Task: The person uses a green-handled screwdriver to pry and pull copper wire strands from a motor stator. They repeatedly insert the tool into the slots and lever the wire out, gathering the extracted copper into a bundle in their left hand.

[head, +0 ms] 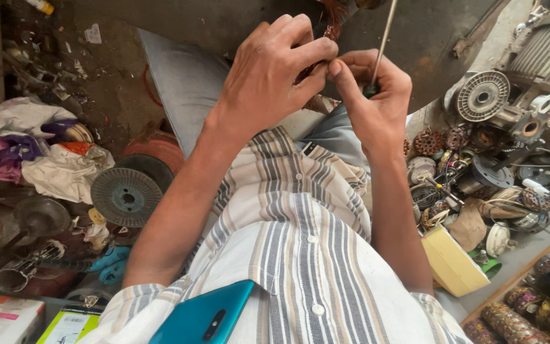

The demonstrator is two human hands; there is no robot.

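Here the left hand point(275, 76) pinches thin, springy copper wire point(333, 28); the right hand point(377, 102) clasps a stiff screwdriver point(382, 44) just beside.

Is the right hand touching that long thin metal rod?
Touching. The head view shows the right hand closed around the lower end of the thin metal rod, which rises from between its fingers, beside the left hand.

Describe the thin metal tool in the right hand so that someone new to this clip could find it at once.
Start at the striped shirt and follow both forearms up to where the hands meet. The right hand grips a slim screwdriver whose bare steel shaft rises up to the top edge of the picture. Unlike the coppery wire bundle pinched by the left hand, it is straight, grey and shiny.
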